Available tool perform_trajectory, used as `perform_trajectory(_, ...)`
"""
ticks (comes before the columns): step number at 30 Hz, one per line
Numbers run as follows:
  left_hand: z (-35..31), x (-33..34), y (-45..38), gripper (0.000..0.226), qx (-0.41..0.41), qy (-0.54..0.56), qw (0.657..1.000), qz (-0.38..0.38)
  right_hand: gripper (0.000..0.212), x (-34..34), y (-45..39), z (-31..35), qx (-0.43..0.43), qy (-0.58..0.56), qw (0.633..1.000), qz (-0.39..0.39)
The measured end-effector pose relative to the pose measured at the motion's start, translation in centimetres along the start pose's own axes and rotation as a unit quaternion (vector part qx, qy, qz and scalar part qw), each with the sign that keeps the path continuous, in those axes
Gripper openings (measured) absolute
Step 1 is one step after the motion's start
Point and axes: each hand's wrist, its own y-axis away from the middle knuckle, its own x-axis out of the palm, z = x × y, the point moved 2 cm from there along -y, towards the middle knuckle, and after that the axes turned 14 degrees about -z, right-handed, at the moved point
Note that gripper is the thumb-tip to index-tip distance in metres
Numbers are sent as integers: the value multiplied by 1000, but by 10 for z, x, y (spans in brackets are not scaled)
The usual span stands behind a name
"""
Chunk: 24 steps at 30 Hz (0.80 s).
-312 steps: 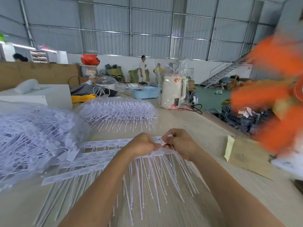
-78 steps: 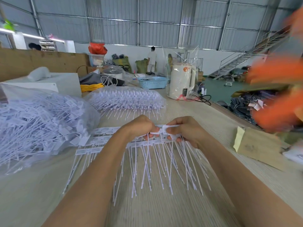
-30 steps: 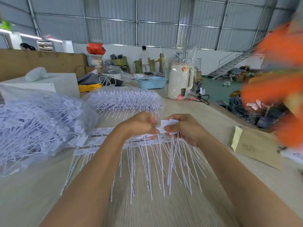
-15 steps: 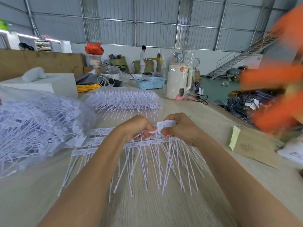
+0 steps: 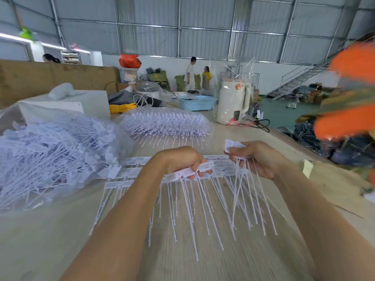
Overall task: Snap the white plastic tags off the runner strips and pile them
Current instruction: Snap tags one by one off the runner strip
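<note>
The left hand [image 5: 180,161] grips a runner strip [image 5: 182,174] above the worktop [image 5: 203,260], its fingers curled round the strip's right end. The right hand [image 5: 257,157], just beside and apart, clutches a bunch of snapped tags [image 5: 233,145], tails hanging down. More strips [image 5: 134,171] lie beneath; a bagged pile [image 5: 50,151] sits left.

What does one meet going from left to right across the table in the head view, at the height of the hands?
Bagged tag pile → left hand, gripping a strip → right hand, gripping loose tags → yellow paper.
</note>
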Motion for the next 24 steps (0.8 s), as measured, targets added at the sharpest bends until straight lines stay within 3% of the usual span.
perform_trajectory(3, 1, -1, 2, 41, 32, -62, 997, -11, 13, 20, 8, -4, -20, 94, 995, 25)
perform_trajectory(7, -1, 1, -1, 13, 64, -149, 986, -37, 15, 33, 10, -10, -57, 180, 981, 32)
perform_trajectory(10, -1, 1, -7, 22, 80, -119, 988, -50, 9, 36, 7, -15, -64, 224, 972, 6)
perform_trajectory(13, -1, -2, -9, 25, 89, -89, 989, -76, 9, 39, 6, -19, -43, 202, 978, -7)
perform_trajectory(16, 1, -8, -11, 9, 88, -127, 983, -103, 15, 39, 6, -16, -76, 202, 976, -24)
perform_trajectory(20, 8, -12, -14, 23, 70, -144, 984, -74, 17, 39, 5, -17, -99, 201, 974, -28)
perform_trajectory(24, 14, -13, -17, 27, 24, -92, 992, -78, 20, 38, 7, -16, -121, 191, 974, -12)
